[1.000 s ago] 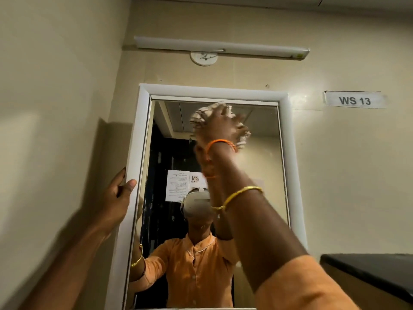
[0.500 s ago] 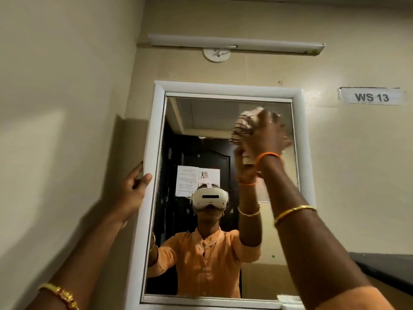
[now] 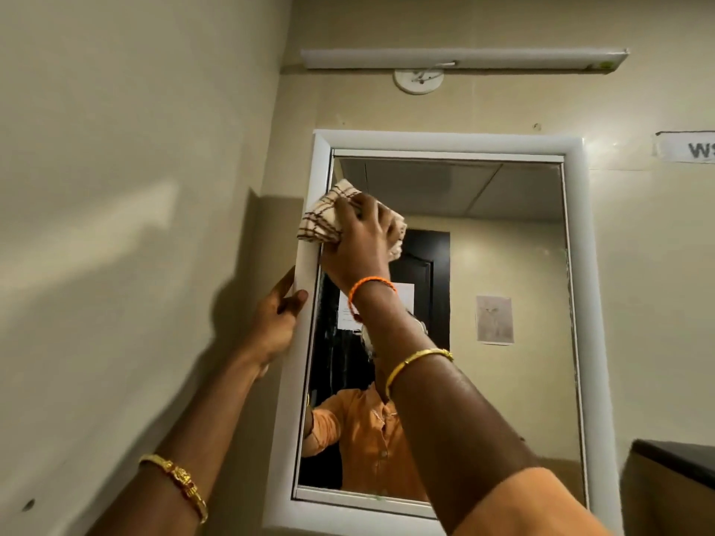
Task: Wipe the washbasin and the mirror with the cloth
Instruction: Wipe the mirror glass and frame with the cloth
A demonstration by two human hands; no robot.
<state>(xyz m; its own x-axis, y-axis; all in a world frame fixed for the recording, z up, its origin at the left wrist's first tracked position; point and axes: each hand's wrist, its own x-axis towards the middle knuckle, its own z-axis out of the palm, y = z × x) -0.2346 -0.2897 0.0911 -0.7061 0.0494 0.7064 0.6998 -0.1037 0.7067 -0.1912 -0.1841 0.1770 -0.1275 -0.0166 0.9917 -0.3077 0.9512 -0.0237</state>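
1. The right hand (image 3: 363,241) was closed around a bunched checked cloth (image 3: 323,218), pressing it to the upper left corner of the mirror (image 3: 503,303), where the glass meets the white frame (image 3: 445,143). The cloth overlapped both the glass and the inner edge of the frame.

2. The left hand (image 3: 276,323) gripped the frame's left edge lower down, thumb on the front face and fingers wrapped behind (apparently to steady the mirror or the person).

3. The work in hand was the mirror half of the task. The cloth sat at the top left, so I judged the wiping to be under way in the upper part of the glass.

4. How much of the glass was already wiped could not be read for certain. The upper area looked fairly clear, while a faint streak or smear showed along the right edge of the glass and some marks near the lower left (these might be reflections).

5. What seemed left of the mirror: the middle and lower glass, and the right edge.

6. The washbasin was out of view, presumably below the picture. Whether it had been wiped could not be told.

7. A dark counter (image 3: 681,458) showed at the lower right, untouched by either hand.
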